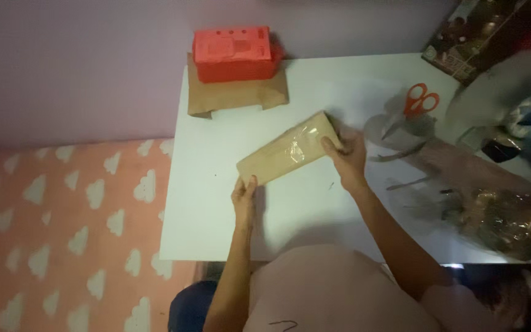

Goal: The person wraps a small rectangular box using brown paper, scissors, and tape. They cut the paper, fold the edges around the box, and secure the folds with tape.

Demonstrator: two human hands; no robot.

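A long flat parcel [287, 149] wrapped in brown paper, with clear tape shining across its middle, lies slanted on the white table [216, 203]. My left hand [244, 195] holds its near left end, thumb on top. My right hand [346, 155] grips its far right end, fingers over the edge. Both hands are closed on the parcel.
A red box [233, 53] stands on folded brown paper [235, 93] at the table's back. Orange-handled scissors [418, 104] lie to the right beside clear plastic wrap [401, 132]. A crinkled plastic bundle [505, 218] sits at the right edge. A cloud-patterned pink rug [62, 233] covers the floor on the left.
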